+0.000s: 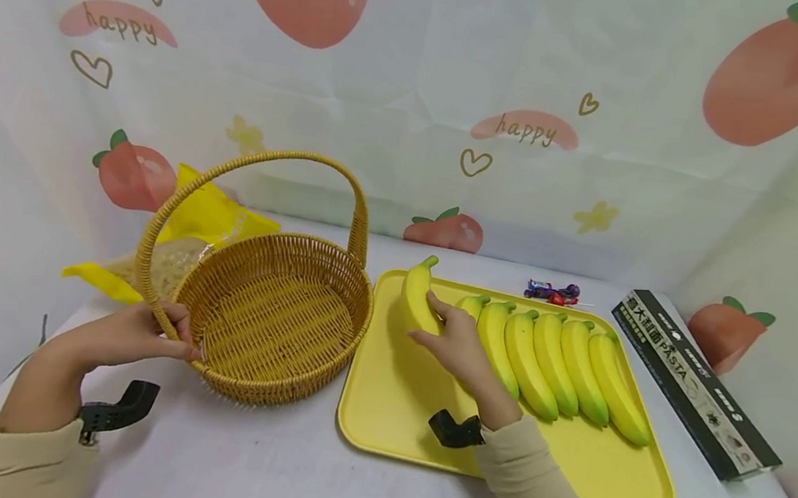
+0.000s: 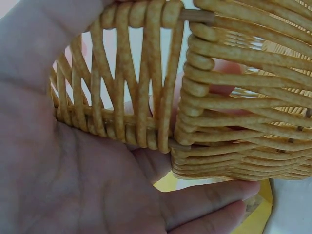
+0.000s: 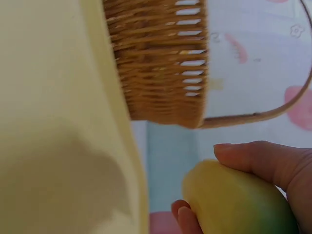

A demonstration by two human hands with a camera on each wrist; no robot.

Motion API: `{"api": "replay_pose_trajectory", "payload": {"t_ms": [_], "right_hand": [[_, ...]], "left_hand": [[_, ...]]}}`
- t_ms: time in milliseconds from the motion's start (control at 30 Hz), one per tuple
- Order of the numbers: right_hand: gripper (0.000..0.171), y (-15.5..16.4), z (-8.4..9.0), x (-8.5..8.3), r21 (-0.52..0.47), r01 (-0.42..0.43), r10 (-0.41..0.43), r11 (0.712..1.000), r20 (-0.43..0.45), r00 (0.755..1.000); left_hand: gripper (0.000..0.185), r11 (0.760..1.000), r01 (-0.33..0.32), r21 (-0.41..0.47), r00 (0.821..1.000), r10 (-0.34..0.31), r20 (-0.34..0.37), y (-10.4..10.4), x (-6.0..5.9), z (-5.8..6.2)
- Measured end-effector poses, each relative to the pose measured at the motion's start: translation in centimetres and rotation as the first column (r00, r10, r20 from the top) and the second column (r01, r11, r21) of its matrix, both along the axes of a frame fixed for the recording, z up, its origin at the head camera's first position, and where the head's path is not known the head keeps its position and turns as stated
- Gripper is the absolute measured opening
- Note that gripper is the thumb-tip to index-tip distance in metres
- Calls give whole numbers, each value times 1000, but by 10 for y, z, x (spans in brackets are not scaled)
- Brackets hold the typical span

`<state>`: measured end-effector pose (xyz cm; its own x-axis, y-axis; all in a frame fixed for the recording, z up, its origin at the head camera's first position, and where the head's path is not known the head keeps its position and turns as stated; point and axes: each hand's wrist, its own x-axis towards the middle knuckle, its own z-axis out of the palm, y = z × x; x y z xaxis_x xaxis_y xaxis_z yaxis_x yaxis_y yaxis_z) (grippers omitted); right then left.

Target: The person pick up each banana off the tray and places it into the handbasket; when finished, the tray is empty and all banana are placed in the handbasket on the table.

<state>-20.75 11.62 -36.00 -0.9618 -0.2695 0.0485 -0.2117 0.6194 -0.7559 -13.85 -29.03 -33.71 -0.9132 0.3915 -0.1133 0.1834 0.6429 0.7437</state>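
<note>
Left hand gripping the near-left rim of the wicker basket on the surface, right hand clamped on a banana lifted over the yellow tray's far-left corner, 6 bananas lying in a row to its right.

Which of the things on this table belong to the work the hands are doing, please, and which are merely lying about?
In use:
- left hand gripping the wicker basket
- right hand holding a banana
- five more bananas on the yellow tray

Lying about:
- pasta box
- yellow bag behind the basket
- wrapped sweets
</note>
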Motion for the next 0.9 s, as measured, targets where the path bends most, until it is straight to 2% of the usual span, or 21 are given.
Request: {"api": "replay_pose_trajectory", "payload": {"t_ms": [133,367,467,667,800,900], "right_hand": [[66,3,13,9,5,-45,45,999,7,999],[62,-1,34,24,77,-141,146,987,-66,987],[60,-7,41,26,82,-203,207,976,-42,977],[56,-23,52,25,111,-354,360,929,-42,932],[56,-38,55,19,161,-419,431,894,-47,901],[57,-50,57,11,191,-463,475,865,-15,880]], "left_hand": [[18,1000,12,0,1000,-12,2,0,0,0],[18,1000,11,0,1000,-11,15,-1,0,0],[17,1000,17,1,1000,-17,1,-1,0,0],[16,1000,12,-4,1000,-12,-16,0,1,2],[17,1000,5,-4,1000,-5,-16,0,1,1],[17,1000,8,-1,1000,-8,-14,0,1,0]]}}
